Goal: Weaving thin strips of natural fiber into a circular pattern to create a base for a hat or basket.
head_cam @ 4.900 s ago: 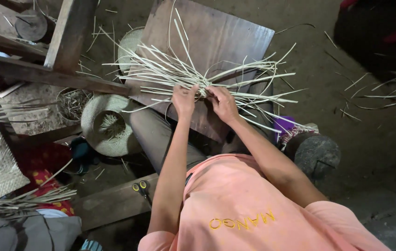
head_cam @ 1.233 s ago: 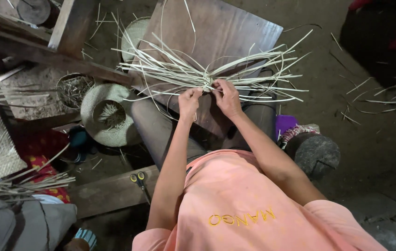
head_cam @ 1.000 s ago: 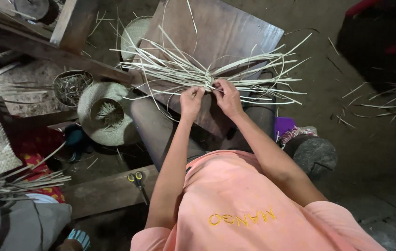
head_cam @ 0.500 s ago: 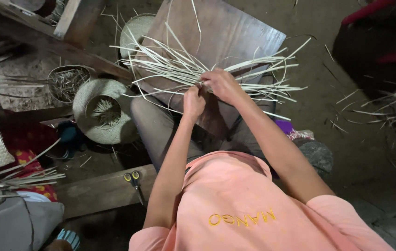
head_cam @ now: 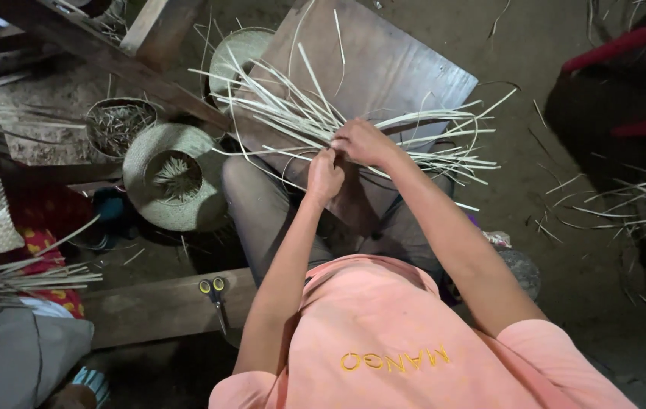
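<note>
A fan of pale thin cane strips [head_cam: 293, 117] lies spread over a brown wooden board [head_cam: 399, 68] resting across my lap. My left hand [head_cam: 324, 176] pinches the strips where they cross at the near edge of the bundle. Just beyond it, my right hand [head_cam: 363, 142] lies over the middle of the bundle, its fingers closed on several strips. The two hands touch each other. Loose strip ends stick out to the left, the right and away from me.
A woven straw hat [head_cam: 174, 176] lies upturned at left, a second hat [head_cam: 238, 54] behind the board, a small basket of scraps [head_cam: 117, 125] beside a wooden beam [head_cam: 122, 64]. Yellow-handled scissors [head_cam: 215, 297] rest on a plank [head_cam: 152, 307]. More strips [head_cam: 12, 276] lie far left.
My right hand has moved from beside the left hand forward and left onto the middle of the bundle. The view has shifted slightly.
</note>
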